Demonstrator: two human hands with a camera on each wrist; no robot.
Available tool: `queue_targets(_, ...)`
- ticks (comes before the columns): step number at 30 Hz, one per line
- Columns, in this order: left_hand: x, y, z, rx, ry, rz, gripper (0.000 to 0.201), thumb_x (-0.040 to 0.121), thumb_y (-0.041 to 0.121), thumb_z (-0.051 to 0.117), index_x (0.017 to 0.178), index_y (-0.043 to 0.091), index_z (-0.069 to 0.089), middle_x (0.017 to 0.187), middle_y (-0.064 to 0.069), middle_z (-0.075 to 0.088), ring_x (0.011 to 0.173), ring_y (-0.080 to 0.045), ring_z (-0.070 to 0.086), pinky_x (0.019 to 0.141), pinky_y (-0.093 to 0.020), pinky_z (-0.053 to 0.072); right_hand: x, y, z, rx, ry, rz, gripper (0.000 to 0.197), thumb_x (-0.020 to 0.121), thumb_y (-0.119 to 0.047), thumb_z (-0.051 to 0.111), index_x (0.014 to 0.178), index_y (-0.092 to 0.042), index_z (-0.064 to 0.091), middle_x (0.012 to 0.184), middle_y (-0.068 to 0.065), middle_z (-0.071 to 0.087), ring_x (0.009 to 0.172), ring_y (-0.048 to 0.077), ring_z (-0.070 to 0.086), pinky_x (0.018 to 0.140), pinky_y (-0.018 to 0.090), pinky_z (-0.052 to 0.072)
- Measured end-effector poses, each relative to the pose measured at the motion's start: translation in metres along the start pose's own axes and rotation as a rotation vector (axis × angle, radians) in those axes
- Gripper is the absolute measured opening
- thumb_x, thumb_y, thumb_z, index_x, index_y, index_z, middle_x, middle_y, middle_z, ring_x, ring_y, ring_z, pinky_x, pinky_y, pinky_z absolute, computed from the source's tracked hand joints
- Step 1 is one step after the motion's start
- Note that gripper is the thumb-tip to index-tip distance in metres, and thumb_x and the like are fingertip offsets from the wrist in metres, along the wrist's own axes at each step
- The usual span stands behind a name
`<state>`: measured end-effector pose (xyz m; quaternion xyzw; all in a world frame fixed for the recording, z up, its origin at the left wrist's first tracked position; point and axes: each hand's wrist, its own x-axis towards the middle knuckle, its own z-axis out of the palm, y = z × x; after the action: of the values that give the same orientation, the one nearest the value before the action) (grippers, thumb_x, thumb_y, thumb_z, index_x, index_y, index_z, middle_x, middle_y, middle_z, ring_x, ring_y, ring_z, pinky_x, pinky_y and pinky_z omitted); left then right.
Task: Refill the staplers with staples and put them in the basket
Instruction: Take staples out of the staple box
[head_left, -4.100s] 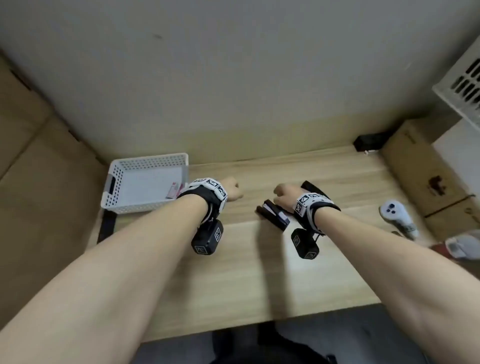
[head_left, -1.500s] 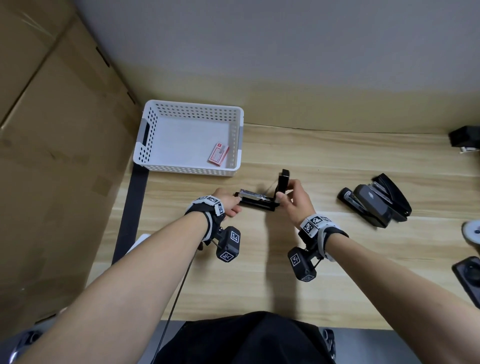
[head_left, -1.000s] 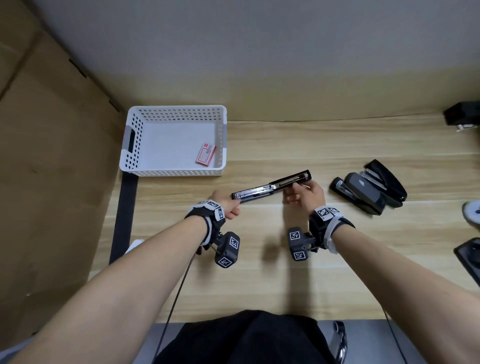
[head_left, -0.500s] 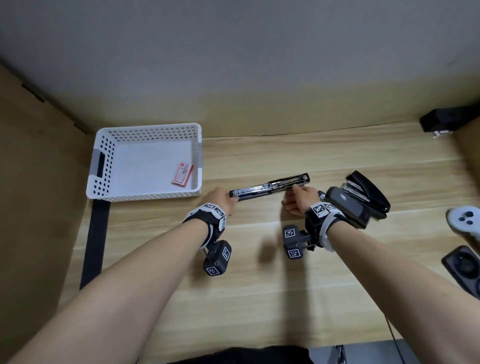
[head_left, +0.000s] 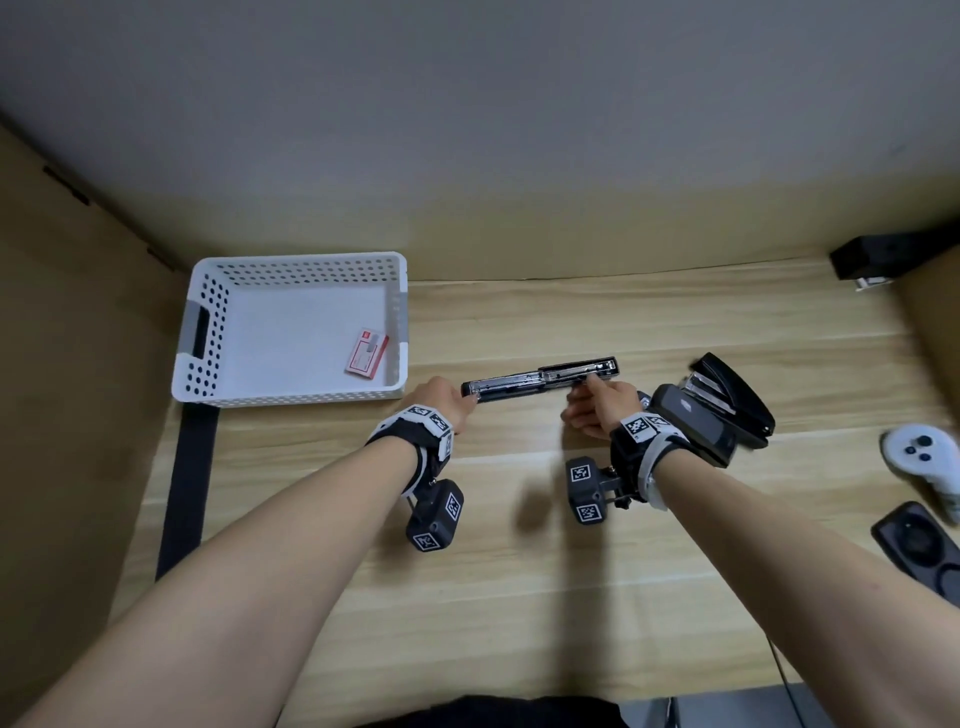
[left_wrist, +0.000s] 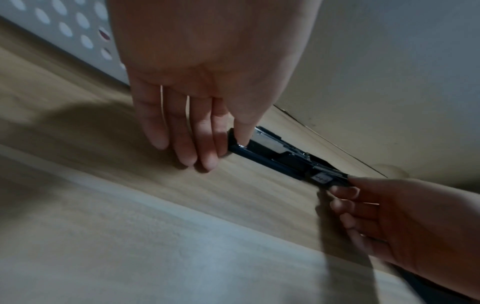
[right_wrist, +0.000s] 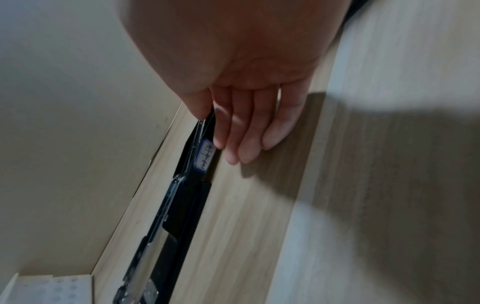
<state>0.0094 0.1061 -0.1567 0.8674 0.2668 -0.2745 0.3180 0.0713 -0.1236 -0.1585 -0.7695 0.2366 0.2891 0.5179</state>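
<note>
At the 9 o'clock side of the table (head_left: 519, 545), a white basket (head_left: 208, 332) sits against the back edge, with a small red-and-white box (head_left: 367, 353) lying flat in its near right corner. A black strap (head_left: 182, 483) runs down the table edge below the basket.

Just right of the basket, at about 12 o'clock from the person, a stapler (head_left: 540, 384) lies swung fully open into one long flat line on the wood, its metal channel facing up. The left hand (head_left: 444, 408) pinches the stapler's left end: in the left wrist view the thumb sits on top of the tip while the fingers (left_wrist: 182, 133) reach down beside it, nearly straight, tips at the table. The right hand (head_left: 602, 410) holds the stapler's right half; in the right wrist view the thumb presses along its far side and the index finger along the near side by a white label (right_wrist: 205, 156), the other fingers (right_wrist: 259, 131) extended to the wood.

At 2 o'clock, touching the right wrist band, a second stapler (head_left: 711, 410) lies gaping open. Farther right, at 3 o'clock, a white controller (head_left: 922, 460) and below it a dark controller (head_left: 919, 545) lie at the table's edge. A black box (head_left: 878, 257) sits at the back right corner.
</note>
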Motion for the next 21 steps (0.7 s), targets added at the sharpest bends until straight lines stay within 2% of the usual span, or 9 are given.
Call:
queue_targets(4,-0.015,0.006,-0.018,-0.012,-0.009,0.053,0.031,0.091,0.034,0.052,0.071,0.014,0.065,0.07,-0.007,0.073,0.054,-0.022,0.057,0.067,-0.03,0.054,-0.015,-0.007,0.0,-0.038,0.003,-0.067,0.04,0.102,-0.026,0.041,0.076,-0.009,0.065,0.062,0.005,0.067,0.046,0.016,0.058,0.047,0.02,0.043)
queue_targets(7,-0.024,0.007,-0.035,-0.098,-0.049,0.135,0.031,0.092,0.026,0.049,0.082,0.006,0.07,0.075,-0.005,0.074,0.061,-0.025,0.068,0.071,-0.036,0.058,-0.02,-0.016,0.007,-0.105,-0.002,-0.133,0.031,0.099,-0.021,0.046,0.077,-0.009,0.065,0.07,0.012,0.066,0.049,0.019,0.057,0.044,0.02,0.043)
queue_targets(10,-0.03,0.005,-0.05,-0.173,-0.025,0.239,0.019,0.093,0.023,0.051,0.082,0.017,0.065,0.077,0.002,0.073,0.064,-0.023,0.07,0.068,-0.041,0.061,-0.025,-0.027,0.025,-0.165,-0.02,-0.226,0.025,0.094,-0.014,0.05,0.076,-0.009,0.065,0.069,0.015,0.064,0.051,0.021,0.055,0.041,0.021,0.043)
queue_targets(13,-0.034,-0.004,-0.066,-0.302,0.05,0.313,0.016,0.094,0.022,0.055,0.081,0.024,0.064,0.074,0.005,0.072,0.068,-0.016,0.069,0.073,-0.039,0.06,-0.026,-0.035,0.046,-0.294,-0.048,-0.357,0.023,0.093,-0.017,0.052,0.077,-0.012,0.068,0.069,0.009,0.071,0.058,0.02,0.059,0.053,0.027,0.047)
queue_targets(16,-0.033,-0.02,-0.086,-0.374,0.164,0.316,0.011,0.093,0.024,0.056,0.087,0.026,0.066,0.077,0.007,0.071,0.07,-0.016,0.068,0.068,-0.033,0.059,-0.027,-0.046,0.067,-0.358,-0.086,-0.44,0.019,0.092,-0.021,0.054,0.081,-0.017,0.069,0.075,0.002,0.072,0.068,0.019,0.063,0.068,0.035,0.052)
queue_targets(19,-0.022,-0.044,-0.108,-0.218,0.357,0.222,0.01,0.088,0.026,0.057,0.091,0.027,0.066,0.09,0.009,0.071,0.083,-0.018,0.066,0.076,-0.033,0.056,-0.027,-0.057,0.088,-0.424,-0.106,-0.517,0.016,0.091,-0.025,0.056,0.084,-0.019,0.069,0.08,-0.001,0.071,0.079,0.019,0.065,0.074,0.033,0.051)
queue_targets(21,-0.011,-0.059,-0.118,-0.077,0.403,0.137,0.014,0.09,0.025,0.055,0.099,0.026,0.065,0.102,0.004,0.07,0.091,-0.022,0.065,0.079,-0.033,0.053,-0.025,-0.061,0.1,-0.457,-0.123,-0.56,0.015,0.091,-0.025,0.055,0.086,-0.02,0.068,0.085,-0.002,0.071,0.084,0.018,0.065,0.077,0.032,0.05)
